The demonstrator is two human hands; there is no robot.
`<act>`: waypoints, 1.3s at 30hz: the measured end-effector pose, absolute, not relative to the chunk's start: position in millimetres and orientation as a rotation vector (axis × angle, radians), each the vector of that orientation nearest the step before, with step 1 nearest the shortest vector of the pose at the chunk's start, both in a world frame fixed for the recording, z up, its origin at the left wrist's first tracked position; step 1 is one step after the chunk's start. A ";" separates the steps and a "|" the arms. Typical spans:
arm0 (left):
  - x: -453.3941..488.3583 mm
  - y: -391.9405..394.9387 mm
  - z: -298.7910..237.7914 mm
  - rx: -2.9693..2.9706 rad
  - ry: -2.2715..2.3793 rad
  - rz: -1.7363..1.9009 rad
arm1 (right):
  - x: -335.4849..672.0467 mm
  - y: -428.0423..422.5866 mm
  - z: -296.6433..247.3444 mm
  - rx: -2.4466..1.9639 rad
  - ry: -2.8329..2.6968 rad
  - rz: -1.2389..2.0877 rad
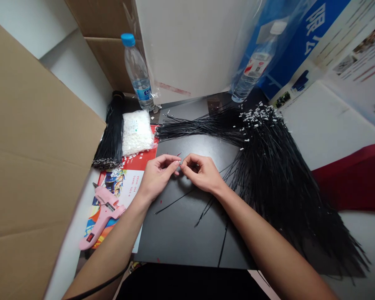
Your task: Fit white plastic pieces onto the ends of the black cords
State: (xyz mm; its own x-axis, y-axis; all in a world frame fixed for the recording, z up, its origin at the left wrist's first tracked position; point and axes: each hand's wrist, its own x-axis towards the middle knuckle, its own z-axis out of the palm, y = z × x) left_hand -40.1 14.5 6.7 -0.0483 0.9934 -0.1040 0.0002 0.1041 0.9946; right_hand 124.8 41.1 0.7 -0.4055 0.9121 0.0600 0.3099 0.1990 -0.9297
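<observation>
Over the dark table my left hand (pixel 159 173) and my right hand (pixel 203 171) meet fingertip to fingertip. Both are closed in a pinch, thumb against forefinger. Something tiny and pale shows between the fingertips, too small to name. A thin black wire (pixel 175 202) lies on the table below the hands, its far end hidden by my right hand. To the right spreads a large heap of black wires (pixel 275 179), many tipped with small white connectors (pixel 261 116). Beyond my hands, a loose bundle of black wires (pixel 193 128) stretches across the table.
At left are a bag of white pieces (pixel 137 132), a tied black wire bundle (pixel 112 129) and a pink glue gun (pixel 103 212) on a printed sheet (pixel 130 191). Two water bottles (pixel 140 79) (pixel 254 68) stand behind. Cardboard (pixel 40 158) walls the left side.
</observation>
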 end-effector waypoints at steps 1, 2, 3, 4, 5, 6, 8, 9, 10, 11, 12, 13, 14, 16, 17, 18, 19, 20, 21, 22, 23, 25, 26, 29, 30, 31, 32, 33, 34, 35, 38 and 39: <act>-40.0 14.6 6.3 1.108 1.295 1.168 | 124.3 40.8 0.4 -1.138 -1.835 1.194; -39.7 14.6 5.8 1.102 1.295 1.170 | 123.8 40.5 0.2 -1.136 -1.833 1.184; -39.2 14.5 5.3 1.095 1.295 1.171 | 123.4 40.3 0.2 -1.138 -1.827 1.172; -38.4 14.3 4.7 1.086 1.296 1.170 | 123.0 40.2 0.3 -1.142 -1.821 1.160; -37.5 14.1 4.3 1.076 1.298 1.172 | 122.8 40.1 0.4 -1.147 -1.814 1.149; -36.4 13.7 3.9 1.068 1.300 1.176 | 122.6 40.1 0.5 -1.149 -1.807 1.144; -33.9 13.1 3.4 1.059 1.308 1.194 | 122.5 40.0 0.4 -1.143 -1.794 1.158; -32.7 12.9 3.3 1.056 1.311 1.206 | 122.5 39.9 0.2 -1.137 -1.791 1.172; -31.6 12.7 3.3 1.051 1.314 1.217 | 122.4 39.8 0.0 -1.130 -1.792 1.185; -30.5 12.5 3.3 1.044 1.317 1.228 | 122.4 39.6 -0.3 -1.125 -1.792 1.192; -29.6 12.5 3.3 1.036 1.318 1.235 | 122.2 39.4 -0.5 -1.124 -1.795 1.193; -28.8 12.5 3.3 1.027 1.319 1.240 | 122.1 39.1 -0.7 -1.125 -1.800 1.186; -28.1 12.5 3.4 1.018 1.321 1.243 | 122.0 38.9 -0.8 -1.127 -1.804 1.172; -27.0 12.5 3.4 1.004 1.327 1.246 | 121.9 38.5 -0.6 -1.131 -1.813 1.139; -26.7 12.6 3.4 0.998 1.330 1.246 | 121.8 38.4 -0.5 -1.130 -1.818 1.121; -26.4 12.6 3.4 0.992 1.331 1.247 | 121.7 38.4 -0.4 -1.125 -1.824 1.103; -26.3 12.8 3.4 0.983 1.330 1.248 | 121.6 38.4 -0.4 -1.121 -1.831 1.084; -26.4 13.0 3.4 0.973 1.326 1.248 | 121.4 38.6 -0.6 -1.118 -1.842 1.068; -26.6 13.2 3.4 0.961 1.321 1.248 | 121.1 38.7 -0.8 -1.116 -1.851 1.057; -26.9 13.5 3.6 0.946 1.316 1.251 | 120.7 39.0 -1.2 -1.116 -1.857 1.052; -27.2 13.8 3.8 0.931 1.311 1.254 | 120.2 39.1 -1.7 -1.119 -1.855 1.051; -28.1 14.4 4.5 0.901 1.303 1.265 | 119.3 39.2 -2.8 -1.128 -1.828 1.052; -28.5 14.6 4.9 0.887 1.299 1.274 | 118.9 39.1 -3.4 -1.130 -1.809 1.046; -29.5 14.7 5.3 0.846 1.277 1.288 | 118.7 37.8 -4.7 -1.113 -1.800 0.974; -29.7 14.6 5.1 0.833 1.268 1.288 | 118.9 37.3 -5.1 -1.099 -1.821 0.933; -29.8 14.5 4.9 0.819 1.260 1.285 | 119.2 36.8 -5.3 -1.084 -1.849 0.887; -29.8 14.4 4.6 0.806 1.253 1.281 | 119.5 36.5 -5.5 -1.068 -1.879 0.840; -29.8 14.4 4.3 0.793 1.248 1.276 | 119.8 36.3 -5.7 -1.055 -1.904 0.797; -29.6 14.4 4.2 0.779 1.244 1.273 | 120.1 36.2 -5.9 -1.049 -1.923 0.761; -29.5 14.6 4.1 0.767 1.241 1.268 | 120.3 36.3 -6.1 -1.051 -1.935 0.735; -29.1 15.5 4.7 0.742 1.237 1.257 | 120.7 37.0 -6.8 -1.072 -1.956 0.695; -29.1 15.8 5.0 0.738 1.236 1.257 | 120.8 37.3 -7.0 -1.075 -1.962 0.684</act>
